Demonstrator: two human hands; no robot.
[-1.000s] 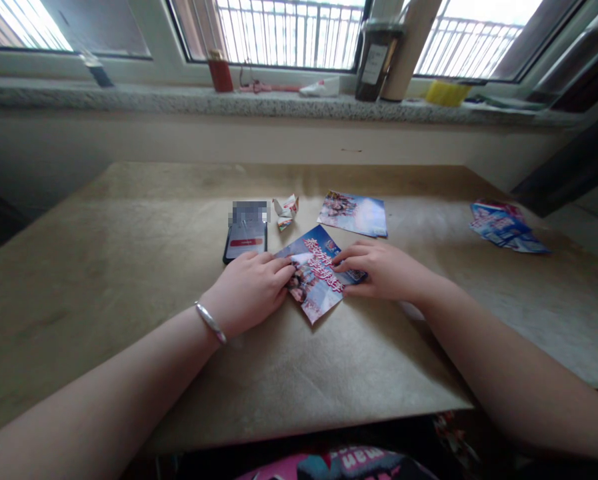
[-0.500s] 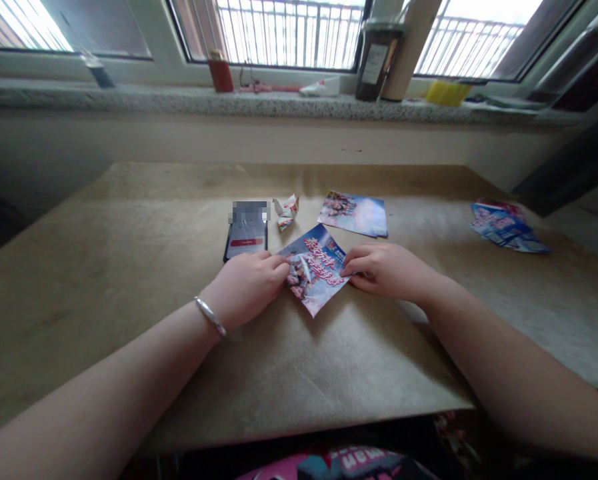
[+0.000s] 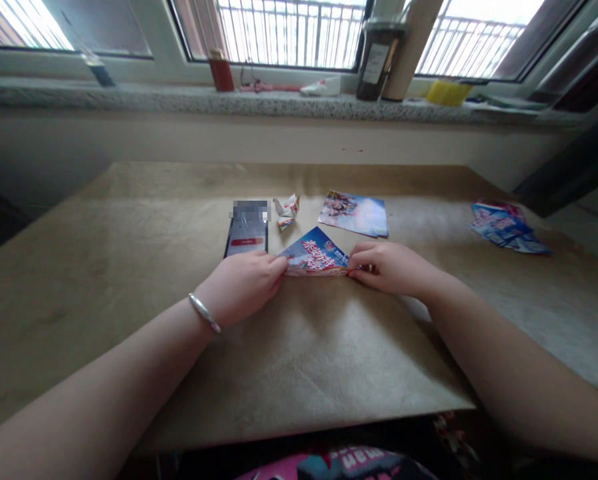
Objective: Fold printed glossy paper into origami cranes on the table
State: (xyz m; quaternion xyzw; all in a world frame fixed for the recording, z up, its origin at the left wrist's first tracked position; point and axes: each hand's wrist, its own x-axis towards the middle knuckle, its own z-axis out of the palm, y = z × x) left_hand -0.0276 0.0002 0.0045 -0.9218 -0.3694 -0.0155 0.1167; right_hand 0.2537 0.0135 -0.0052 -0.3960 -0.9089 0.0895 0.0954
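Observation:
A printed sheet of paper (image 3: pixel 319 255), blue with red and white lettering, shows as a triangle between my hands. Its lower half is bent under along a straight near edge. At the left corner, my left hand (image 3: pixel 246 277), with a silver bangle at its wrist, pinches the paper. The fingers of my right hand (image 3: pixel 386 267) close on the right corner. Just beyond the sheet stands a small folded paper bird (image 3: pixel 287 212). Past my left hand lies a phone (image 3: pixel 247 233), its upper part blurred out.
Flat printed sheets (image 3: pixel 356 213) lie behind the paper to the right. A fanned pile of printed papers (image 3: pixel 509 228) rests at the table's (image 3: pixel 129 267) right side. Along the window sill (image 3: pixel 279 103) stand a dark jar (image 3: pixel 375 61), a red lighter-like object (image 3: pixel 221 71) and a yellow item (image 3: pixel 449 93).
The sheet's lower corner, which pointed toward me, has gone under, turning the diamond into a triangle. Both hands keep their grip on the side corners and have hardly shifted.

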